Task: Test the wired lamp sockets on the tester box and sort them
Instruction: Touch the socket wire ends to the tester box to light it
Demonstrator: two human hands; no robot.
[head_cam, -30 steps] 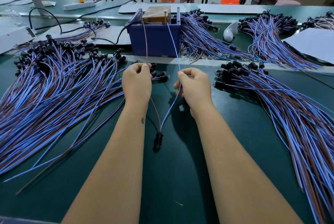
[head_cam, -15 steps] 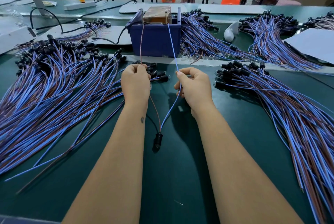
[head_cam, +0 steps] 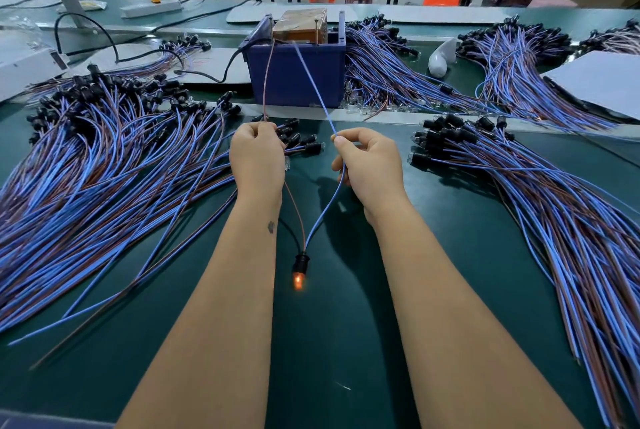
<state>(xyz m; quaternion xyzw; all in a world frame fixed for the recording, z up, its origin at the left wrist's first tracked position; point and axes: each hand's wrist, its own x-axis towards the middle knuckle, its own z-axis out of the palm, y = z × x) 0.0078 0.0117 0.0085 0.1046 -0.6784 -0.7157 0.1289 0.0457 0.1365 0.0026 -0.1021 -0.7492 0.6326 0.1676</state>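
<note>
A black lamp socket (head_cam: 300, 262) lies on the green table between my forearms, and its small bulb (head_cam: 298, 281) glows orange. Two wires run up from it. My left hand (head_cam: 257, 160) pinches the brown wire (head_cam: 266, 82). My right hand (head_cam: 367, 165) pinches the blue wire (head_cam: 313, 80). Both wire ends reach up to the top of the blue tester box (head_cam: 298, 70), which has a brown block inside.
A large pile of wired sockets (head_cam: 104, 151) fans out on the left and another pile (head_cam: 519, 179) on the right. More bundles (head_cam: 388, 72) lie behind the box. A white sheet (head_cam: 602, 82) sits far right, a power strip (head_cam: 152, 8) far left.
The bulb on the socket now glows orange; it was dark before. The wire ends shifted slightly on the box top. Both hands stayed almost in place.
</note>
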